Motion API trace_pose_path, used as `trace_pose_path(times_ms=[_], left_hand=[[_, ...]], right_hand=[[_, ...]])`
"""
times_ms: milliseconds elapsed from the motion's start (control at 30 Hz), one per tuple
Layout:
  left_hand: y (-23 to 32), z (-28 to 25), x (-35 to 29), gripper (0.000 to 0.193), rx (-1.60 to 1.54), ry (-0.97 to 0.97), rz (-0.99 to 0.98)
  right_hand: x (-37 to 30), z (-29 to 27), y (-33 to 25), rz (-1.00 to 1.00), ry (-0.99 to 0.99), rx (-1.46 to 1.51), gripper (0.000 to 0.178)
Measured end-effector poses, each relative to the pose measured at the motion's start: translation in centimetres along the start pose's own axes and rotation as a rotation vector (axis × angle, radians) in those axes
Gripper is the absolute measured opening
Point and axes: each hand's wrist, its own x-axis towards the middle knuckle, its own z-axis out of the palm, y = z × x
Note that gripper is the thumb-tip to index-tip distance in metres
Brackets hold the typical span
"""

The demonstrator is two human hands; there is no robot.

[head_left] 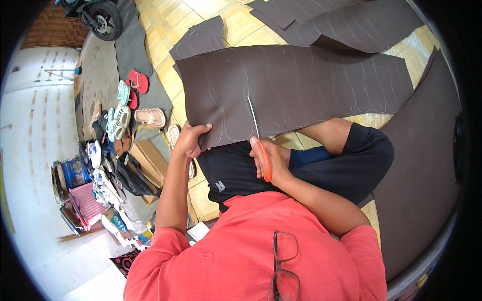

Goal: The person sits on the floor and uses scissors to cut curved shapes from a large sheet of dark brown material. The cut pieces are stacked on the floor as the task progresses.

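Across my lap and the floor lies a long dark brown sheet [301, 85], marked with a row of pale shoe-sole outlines. My left hand [191, 140] pinches its near left corner, thumb on top and fingers underneath. In my right hand [268, 158] is a pair of scissors [264, 158] with orange handles. One slim blade lies over the sheet, pointing away from me between two drawn outlines at the left. The other blade is hidden, seemingly beneath the sheet. My right fingers wrap round the handles at the sheet's near edge.
More brown sheets lie at the far right [346, 25], along the right side [422, 165] and beyond the left end [201, 37]. To the left are several sandals and shoes [120, 120], a cardboard box [150, 163] and a pink crate [88, 200]. A motorbike wheel [105, 21] stands far left.
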Motion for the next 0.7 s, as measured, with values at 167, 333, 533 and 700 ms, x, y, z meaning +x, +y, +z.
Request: trace_pose_path(times_ms=[167,333,533,700], left_hand=[[-0.6,-0.3,-0.4,0.036,-0.043,0.0,-0.024],[-1.5,0.0,-2.0,0.038,-0.152,-0.028,-0.082],[-0.9,1.3,-3.4,0.034,-0.155,-0.009,-0.097],[-0.7,2.1,-4.4,0.03,-0.029,0.01,-0.102]], right_hand=[[-2.4,1.6,-1.2,-0.057,0.007,0.081,0.059],[-4.0,1.7,-3.5,-0.049,0.044,0.078,0.06],[-3.1,2.3,-2.5,-0.127,0.069,0.03,0.067],[-3.5,3.6,-2.3,-0.161,0.117,0.055,0.071]])
